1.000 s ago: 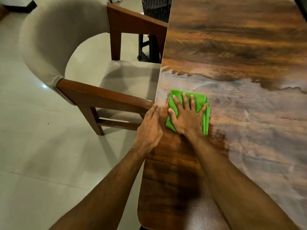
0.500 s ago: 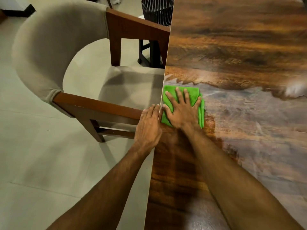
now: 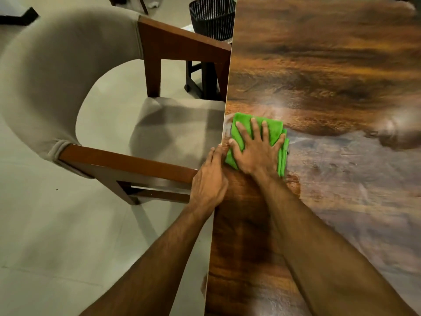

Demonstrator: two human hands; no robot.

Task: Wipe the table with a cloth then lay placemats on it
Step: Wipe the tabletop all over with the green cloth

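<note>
Head view: wiping pass along the left edge of the worktop point(image 3: 319, 65).

Head view: the right hand point(image 3: 255, 151) lies flat, fingers spread, pressing the folded green cloth point(image 3: 274, 128) onto the worktop just inside its left edge; it pins the cloth by palm pressure, not by a closed grip. The left hand point(image 3: 210, 179) rests on the worktop edge beside the cloth, fingers extended, grasping nothing. For an even wipe, keep the palm flat, hold the fold together and overlap each pass into the hazy film on the right. No placemats are in view. An upholstered chair point(image 3: 57, 76) stands against the edge, and a black wire bin point(image 3: 211, 17) sits beyond it; neither obstructs the cloth, though the chair limits standing room.
</note>
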